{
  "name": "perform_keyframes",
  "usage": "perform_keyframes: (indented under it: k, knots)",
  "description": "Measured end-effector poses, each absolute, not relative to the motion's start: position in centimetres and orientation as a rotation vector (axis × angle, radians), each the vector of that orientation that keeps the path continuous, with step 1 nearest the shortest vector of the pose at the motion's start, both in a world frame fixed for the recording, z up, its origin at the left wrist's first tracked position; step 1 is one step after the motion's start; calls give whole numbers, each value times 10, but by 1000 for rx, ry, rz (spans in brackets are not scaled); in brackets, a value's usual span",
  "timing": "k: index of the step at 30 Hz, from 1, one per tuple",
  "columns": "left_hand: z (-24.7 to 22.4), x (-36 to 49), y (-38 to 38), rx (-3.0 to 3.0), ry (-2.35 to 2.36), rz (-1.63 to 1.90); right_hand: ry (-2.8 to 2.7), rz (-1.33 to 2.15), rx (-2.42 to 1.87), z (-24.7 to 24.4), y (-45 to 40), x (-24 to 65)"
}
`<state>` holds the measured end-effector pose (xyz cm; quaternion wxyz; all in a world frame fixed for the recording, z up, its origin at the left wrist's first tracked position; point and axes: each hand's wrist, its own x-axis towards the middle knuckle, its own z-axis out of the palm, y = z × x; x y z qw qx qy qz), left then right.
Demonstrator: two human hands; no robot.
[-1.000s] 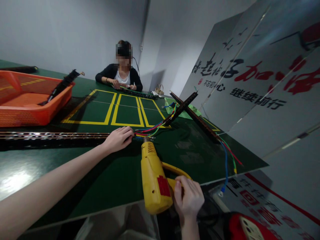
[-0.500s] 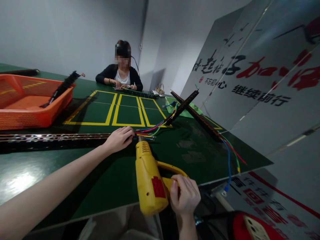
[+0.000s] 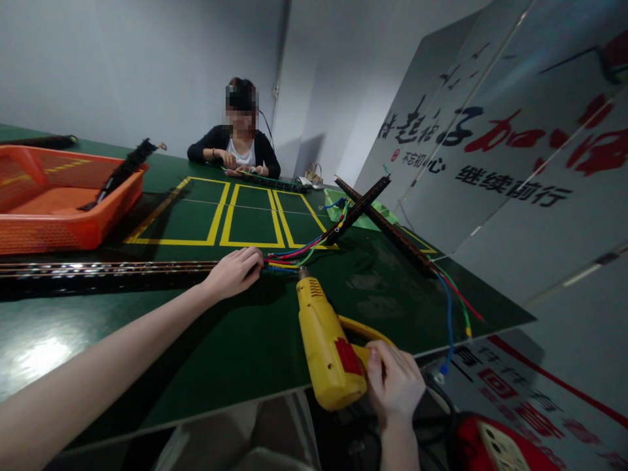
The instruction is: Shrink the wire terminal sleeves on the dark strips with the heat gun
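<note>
My right hand (image 3: 396, 383) is wrapped round the handle of a yellow heat gun (image 3: 326, 347), near the table's front edge. Its metal nozzle points away from me, close to the lugged ends of several coloured wires (image 3: 287, 263). My left hand (image 3: 237, 270) is closed at the right end of a long dark strip (image 3: 108, 275), where the red, blue and yellow wires come out. The fingers hide exactly what they grip there; it looks like the wire bundle. Whether the nozzle touches the lugs I cannot tell.
An orange basket (image 3: 73, 226) holding a black part stands at the left. Two dark strips (image 3: 392, 235) cross at the right over a green tray (image 3: 366, 219), wires hanging past the table edge. Across the green table (image 3: 196, 347) sits a person (image 3: 240, 147). A red thing (image 3: 490, 445) is below right.
The heat gun in my right hand has moved to the right, its nozzle shifting from near my left fingers towards the wires' lugged ends. My left hand stays in place.
</note>
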<state>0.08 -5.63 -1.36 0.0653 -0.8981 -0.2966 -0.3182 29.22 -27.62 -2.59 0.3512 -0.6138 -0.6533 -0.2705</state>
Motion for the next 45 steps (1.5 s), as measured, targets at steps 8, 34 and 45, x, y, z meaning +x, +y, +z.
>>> perform_keyframes:
  k: [8,34,45]
  knots:
    - [-13,1,-56,-2731,-899,-953,-1681,-714,-1552,-28,-278,289]
    - [-10,0,-59,-2761,-881,-954,-1764,-551,-1396,-27,-267,239]
    - [-11,1,-59,-2749,-929,-915,-1721,-708,-1440,-22,-276,288]
